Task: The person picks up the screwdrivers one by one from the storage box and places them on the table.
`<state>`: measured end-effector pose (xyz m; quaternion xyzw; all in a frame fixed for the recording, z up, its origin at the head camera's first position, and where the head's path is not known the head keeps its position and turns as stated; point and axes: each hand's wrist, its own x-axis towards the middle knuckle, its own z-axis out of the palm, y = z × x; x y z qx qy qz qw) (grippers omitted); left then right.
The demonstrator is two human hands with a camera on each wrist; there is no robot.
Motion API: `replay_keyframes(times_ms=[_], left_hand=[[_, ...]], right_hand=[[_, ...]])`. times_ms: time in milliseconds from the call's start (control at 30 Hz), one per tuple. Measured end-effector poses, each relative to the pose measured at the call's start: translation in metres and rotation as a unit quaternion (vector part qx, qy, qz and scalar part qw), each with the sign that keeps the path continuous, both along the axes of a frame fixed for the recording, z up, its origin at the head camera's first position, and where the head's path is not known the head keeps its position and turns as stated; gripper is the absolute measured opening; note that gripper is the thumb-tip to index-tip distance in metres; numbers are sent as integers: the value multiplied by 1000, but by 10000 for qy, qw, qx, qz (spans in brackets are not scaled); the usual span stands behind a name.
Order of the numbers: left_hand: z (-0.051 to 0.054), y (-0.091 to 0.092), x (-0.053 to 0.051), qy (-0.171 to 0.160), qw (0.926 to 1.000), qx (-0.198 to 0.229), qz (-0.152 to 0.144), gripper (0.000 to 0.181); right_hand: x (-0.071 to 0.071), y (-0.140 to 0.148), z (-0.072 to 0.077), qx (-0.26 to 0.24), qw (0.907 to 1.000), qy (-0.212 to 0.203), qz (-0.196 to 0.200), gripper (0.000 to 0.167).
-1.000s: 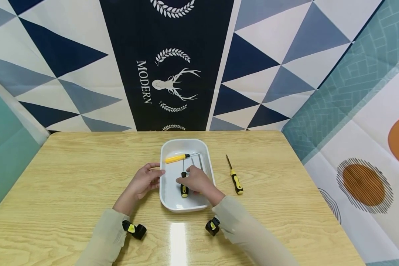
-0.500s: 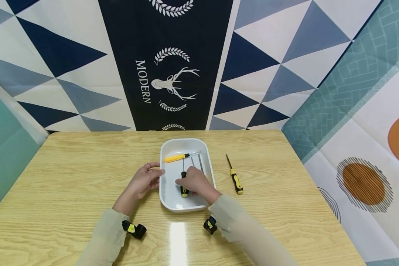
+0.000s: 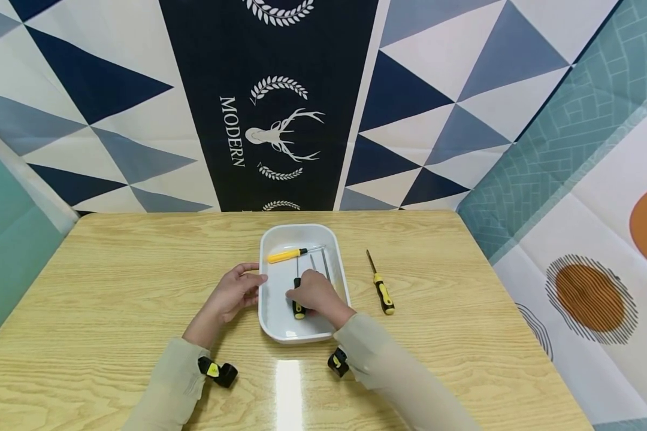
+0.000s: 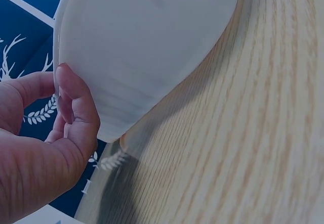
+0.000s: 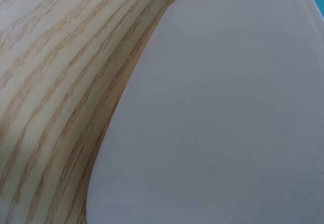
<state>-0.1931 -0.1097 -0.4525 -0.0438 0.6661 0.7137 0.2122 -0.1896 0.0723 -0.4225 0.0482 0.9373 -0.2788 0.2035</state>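
Note:
A white rectangular tray stands on the wooden table, several screwdrivers inside it. My left hand grips its left rim, thumb inside and fingers outside; the left wrist view shows this hand against the outer wall. My right hand reaches in over the right rim. Its thumb lies across the handle of a black-and-yellow screwdriver, its fingers curled down and mostly hidden. Above it lies a yellow-handled screwdriver. Two metal shafts run beneath my right hand, their handles mostly covered. The right wrist view shows mainly the tray's outer wall.
Right of the tray, another black-and-yellow screwdriver lies on the wooden table. Patterned cloth hangs behind the table's far edge, with more cloth along both sides.
My right hand's fingers have drawn in and curled over the black-and-yellow screwdriver, and the right forearm has shifted slightly left. The left hand, tray and screwdrivers stay put.

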Motion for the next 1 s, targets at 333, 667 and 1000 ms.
replay_keyframes(times_ms=[333, 667, 1000], left_hand=[[0, -1, 0, 29, 10000, 5, 6, 54], [0, 0, 0, 20, 10000, 17, 17, 53], [0, 1, 1, 46, 10000, 24, 16, 53]], right_hand=[[-3, -1, -1, 6, 10000, 54, -17, 23], [1, 7, -1, -305, 9995, 66, 9, 17], [9, 21, 8, -661, 9978, -93, 53, 32]])
